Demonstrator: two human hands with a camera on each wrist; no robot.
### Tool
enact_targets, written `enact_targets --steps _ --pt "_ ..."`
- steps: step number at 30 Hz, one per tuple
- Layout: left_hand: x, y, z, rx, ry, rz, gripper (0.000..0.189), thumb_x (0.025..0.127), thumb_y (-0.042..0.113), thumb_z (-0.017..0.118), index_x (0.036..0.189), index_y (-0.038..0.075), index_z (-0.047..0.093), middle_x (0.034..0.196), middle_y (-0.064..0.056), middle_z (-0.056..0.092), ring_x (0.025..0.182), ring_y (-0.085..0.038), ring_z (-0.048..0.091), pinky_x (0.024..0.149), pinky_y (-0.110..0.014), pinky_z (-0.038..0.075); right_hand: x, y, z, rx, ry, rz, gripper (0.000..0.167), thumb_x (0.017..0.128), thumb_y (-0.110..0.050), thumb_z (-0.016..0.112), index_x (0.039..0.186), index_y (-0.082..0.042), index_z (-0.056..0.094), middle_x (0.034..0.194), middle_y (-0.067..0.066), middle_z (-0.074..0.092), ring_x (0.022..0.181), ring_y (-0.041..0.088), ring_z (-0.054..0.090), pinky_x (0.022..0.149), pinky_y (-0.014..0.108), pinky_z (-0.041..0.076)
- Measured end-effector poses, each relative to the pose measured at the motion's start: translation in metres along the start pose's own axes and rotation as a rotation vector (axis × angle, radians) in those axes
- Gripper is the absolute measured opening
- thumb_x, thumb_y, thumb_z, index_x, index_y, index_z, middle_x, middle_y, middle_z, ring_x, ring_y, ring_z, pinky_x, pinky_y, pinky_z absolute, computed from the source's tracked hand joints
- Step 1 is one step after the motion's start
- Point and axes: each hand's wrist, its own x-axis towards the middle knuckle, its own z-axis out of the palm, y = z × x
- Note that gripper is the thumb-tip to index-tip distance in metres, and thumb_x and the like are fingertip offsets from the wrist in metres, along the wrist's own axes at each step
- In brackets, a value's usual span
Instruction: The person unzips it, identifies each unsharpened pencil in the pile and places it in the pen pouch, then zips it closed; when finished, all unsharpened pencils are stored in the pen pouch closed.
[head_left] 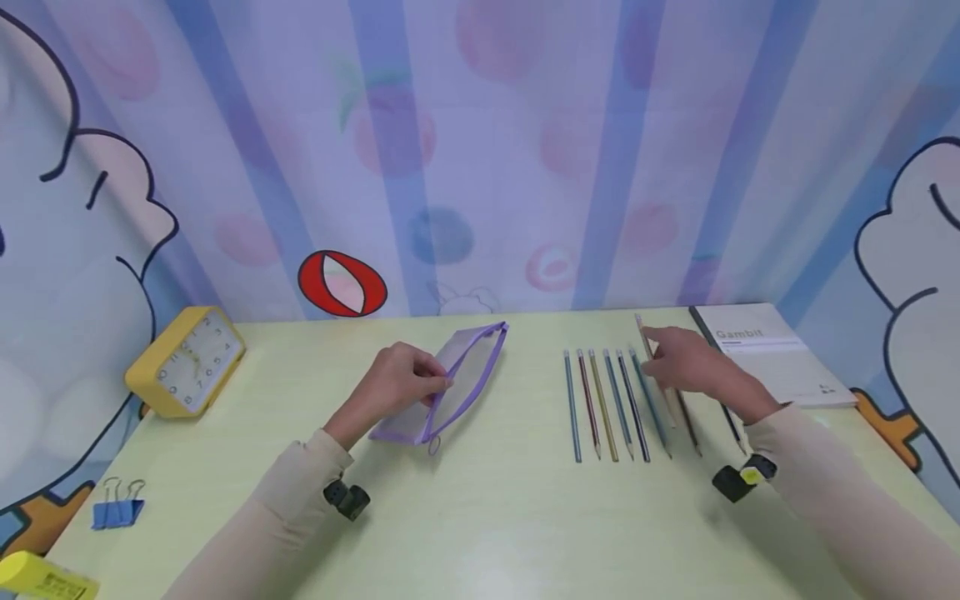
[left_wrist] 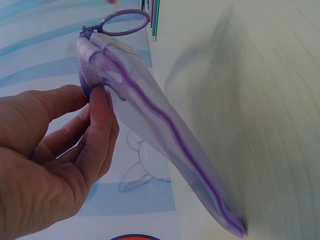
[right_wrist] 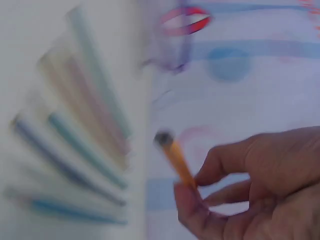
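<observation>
Pouch: a see-through, purple-edged pouch (head_left: 467,379) is seen on the counter (head_left: 495,525), left of the pencils, its mouth parted.
Left hand: the pouch's rim is pinched between thumb and fingers of the left hand (head_left: 401,383), close to the end with the purple ring (left_wrist: 125,34).
Right hand: one held pencil (right_wrist: 180,162), orange in the right wrist view, is pinched in the fingers of the right hand (head_left: 686,362) toward its far end; whether its near end touches the counter cannot be told.
Pencil row: the other pencils (head_left: 604,408) are laid roughly side by side on the right, pointing near to far, several of them left of the right hand.
Pencil handling: light, stiff and smooth, it may be expected to roll or swivel in a loose pinch; it is probably best taken across the barrel, away from any point.
Pouch handling: thin, limp and very light, it could easily be dragged or folded shut; the firmer zip edge near the ring is judged the surer hold.
Far left: a yellow clock (head_left: 187,362) is stood on the counter.
Near left: a blue binder clip (head_left: 117,514) and a yellow marker (head_left: 45,577) are placed.
Far right: a notebook (head_left: 780,354) is laid.
</observation>
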Motion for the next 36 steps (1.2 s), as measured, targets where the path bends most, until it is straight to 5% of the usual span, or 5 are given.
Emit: enact_targets --steps 7,12,16,23,36 --pt "0.002 0.0 -0.001 -0.009 0.001 0.001 0.015 0.091 0.02 0.076 0.098 0.007 0.079 0.087 -0.005 0.077 0.067 -0.011 0.072 0.075 -0.03 0.061 -0.021 -0.05 -0.023 0.604 -0.105 -0.124 0.07 0.104 -0.018 0.053 0.163 -0.014 0.016 0.123 0.013 0.055 0.104 0.015 0.064 0.097 0.029 0.05" --pt "0.004 0.0 0.001 -0.009 -0.012 -0.011 0.017 0.091 0.021 0.076 0.1 0.007 0.079 0.089 -0.006 0.077 0.067 -0.011 0.072 0.075 -0.03 0.061 -0.013 -0.079 0.005 0.949 -0.265 -0.076 0.068 0.104 -0.01 0.052 0.162 -0.011 0.017 0.115 0.003 0.054 0.104 0.01 0.061 0.101 0.022 0.049" --pt "0.005 0.001 0.002 0.0 0.001 -0.015 0.017 0.091 0.021 0.076 0.099 0.007 0.079 0.088 -0.005 0.077 0.067 -0.011 0.072 0.074 -0.03 0.061 0.009 -0.103 0.042 1.094 -0.344 -0.008 0.068 0.101 -0.005 0.053 0.161 -0.008 0.021 0.14 0.012 0.048 0.118 0.017 0.059 0.109 0.032 0.048" --pt "0.007 0.006 0.006 -0.009 0.004 0.0 0.018 0.091 0.021 0.076 0.1 0.005 0.079 0.088 -0.007 0.078 0.067 -0.012 0.073 0.071 -0.03 0.062 0.048 -0.129 0.081 1.073 -0.405 -0.084 0.072 0.105 -0.006 0.047 0.162 -0.004 0.003 0.151 0.028 0.045 0.14 0.04 0.049 0.115 0.041 0.044" --pt "0.005 0.009 0.006 -0.012 0.008 0.037 0.017 0.092 0.019 0.073 0.097 0.004 0.08 0.087 -0.007 0.078 0.068 -0.013 0.074 0.072 -0.03 0.062 0.084 -0.154 0.101 0.815 -0.145 -0.009 0.031 0.091 0.006 0.055 0.122 0.007 0.055 0.091 0.011 0.07 0.075 0.014 0.067 0.079 0.028 0.06"
